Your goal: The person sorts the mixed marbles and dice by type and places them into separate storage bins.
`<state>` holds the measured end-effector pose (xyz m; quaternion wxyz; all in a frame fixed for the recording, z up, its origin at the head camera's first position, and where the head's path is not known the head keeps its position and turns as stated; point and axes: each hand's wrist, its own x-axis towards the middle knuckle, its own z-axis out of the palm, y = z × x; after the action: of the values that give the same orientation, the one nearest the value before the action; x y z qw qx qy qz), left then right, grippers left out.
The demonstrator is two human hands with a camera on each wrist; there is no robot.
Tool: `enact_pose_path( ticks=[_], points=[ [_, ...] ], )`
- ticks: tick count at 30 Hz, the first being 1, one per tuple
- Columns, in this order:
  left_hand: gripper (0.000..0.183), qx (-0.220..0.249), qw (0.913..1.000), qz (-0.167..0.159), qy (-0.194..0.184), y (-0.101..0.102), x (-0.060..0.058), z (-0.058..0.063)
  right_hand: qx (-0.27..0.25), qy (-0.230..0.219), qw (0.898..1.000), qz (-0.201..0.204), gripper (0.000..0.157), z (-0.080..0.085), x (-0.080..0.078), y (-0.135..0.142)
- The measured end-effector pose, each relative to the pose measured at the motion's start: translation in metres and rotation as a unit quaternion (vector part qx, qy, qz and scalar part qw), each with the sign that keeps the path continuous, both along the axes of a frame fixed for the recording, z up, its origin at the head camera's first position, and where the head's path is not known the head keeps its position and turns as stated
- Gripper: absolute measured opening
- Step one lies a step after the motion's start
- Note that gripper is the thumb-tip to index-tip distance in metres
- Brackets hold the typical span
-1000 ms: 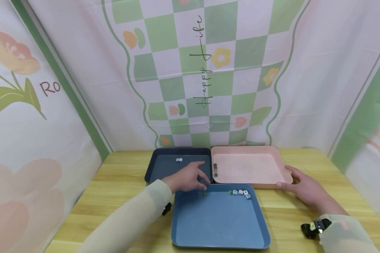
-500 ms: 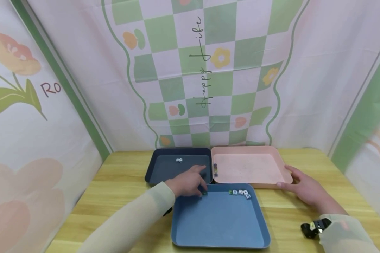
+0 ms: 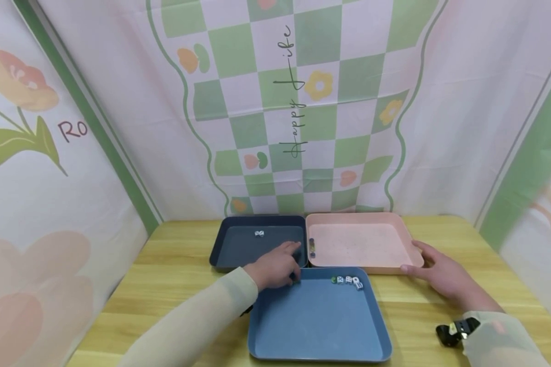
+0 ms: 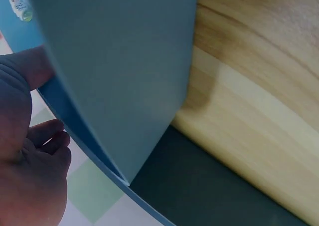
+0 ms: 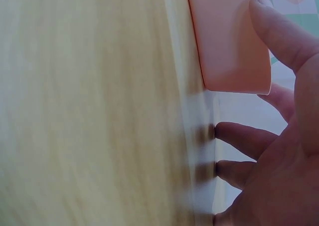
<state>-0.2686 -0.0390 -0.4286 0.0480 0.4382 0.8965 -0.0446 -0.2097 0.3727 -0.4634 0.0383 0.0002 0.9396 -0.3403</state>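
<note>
My left hand reaches over the back left corner of the blue tray. Its thumb and forefinger come together around a small green piece, now mostly hidden by the fingers. In the left wrist view, the thumb goes down behind the tray's wall while other fingers curl outside it. On the right, my right hand holds the near right corner of the pink tray. The right wrist view has the thumb against the tray's outer wall, with the other fingers spread toward the table.
White dice and a round green piece line the blue tray's back edge. A dark navy tray at back left holds white dice. Several small dark and yellow pieces lie along the pink tray's left wall. A printed curtain hangs behind.
My left hand has moved slightly down and closed its thumb and forefinger around the green piece, which was in plain sight before. The right hand stays on the pink tray.
</note>
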Motion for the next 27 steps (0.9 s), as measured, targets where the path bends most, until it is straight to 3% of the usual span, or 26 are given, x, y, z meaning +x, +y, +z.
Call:
enact_pose_path(
  ticks=[27],
  points=[
    [0.014,-0.013,0.9998,-0.011,0.012,0.0015,0.0035,-0.0033,0.002,0.001,1.000,0.001,0.103,0.0017,0.0018,-0.0021]
  ],
)
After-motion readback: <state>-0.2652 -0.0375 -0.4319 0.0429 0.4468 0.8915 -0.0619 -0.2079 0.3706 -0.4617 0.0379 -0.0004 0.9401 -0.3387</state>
